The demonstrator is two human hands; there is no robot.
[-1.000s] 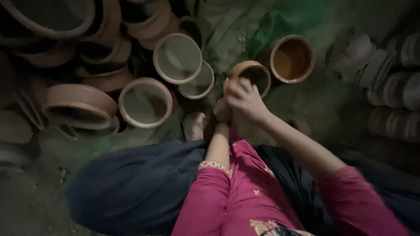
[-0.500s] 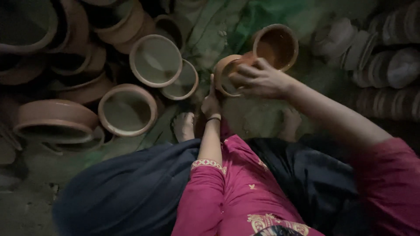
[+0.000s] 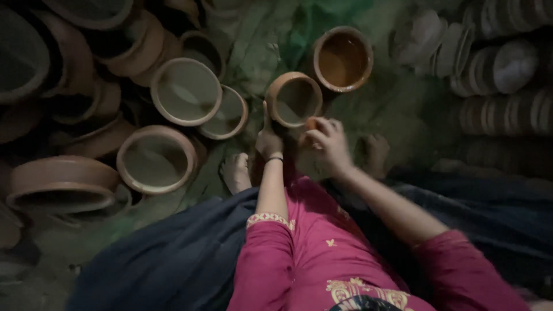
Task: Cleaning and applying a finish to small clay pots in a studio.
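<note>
Both arms extend forward from the seated body, sleeves in magenta fabric ending below the elbows. The left forearm runs nearly straight ahead, with a thin dark band at the wrist. The left hand [image 3: 268,140] is raised with the thumb pointing up and the fingers curled forward. The right forearm angles inward from the right. The right hand [image 3: 326,145] lies palm down, slightly blurred, its fingers bent toward the left hand. The two hands sit near each other, not touching. Two bare feet show beside the hands.
</note>
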